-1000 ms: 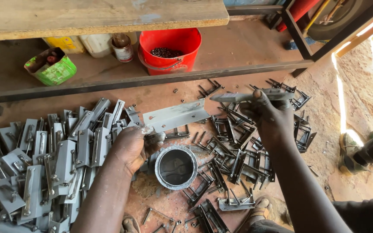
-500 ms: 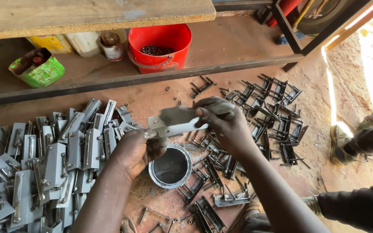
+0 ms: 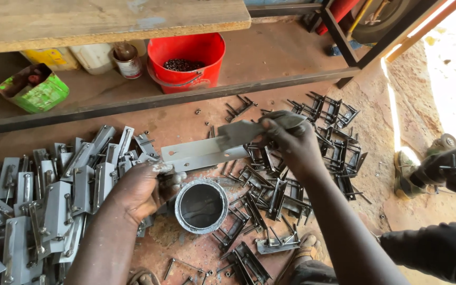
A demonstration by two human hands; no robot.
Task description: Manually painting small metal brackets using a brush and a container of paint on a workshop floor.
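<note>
My left hand (image 3: 135,191) grips the left end of a long flat grey metal plate (image 3: 196,153) with holes, held level above the ground. My right hand (image 3: 291,143) is closed on a smaller grey metal piece (image 3: 238,133) and presses it against the plate's right end. Just below the plate, a round open tin can (image 3: 201,207) stands on the dirt floor between my hands. A heap of grey latch plates (image 3: 48,195) lies under and left of my left hand. Dark metal brackets (image 3: 323,132) are scattered under and right of my right hand.
A low shelf (image 3: 270,82) at the back carries a red bucket (image 3: 186,58) of small dark parts, a green box (image 3: 34,87), a small tin and plastic containers. A wooden board (image 3: 106,21) lies above. Loose bolts dot the floor. A dark tool (image 3: 449,169) sits at right.
My right hand has come in from the bracket pile on the right, carrying a small metal piece to the plate's right end. My left hand kept hold of the plate.
</note>
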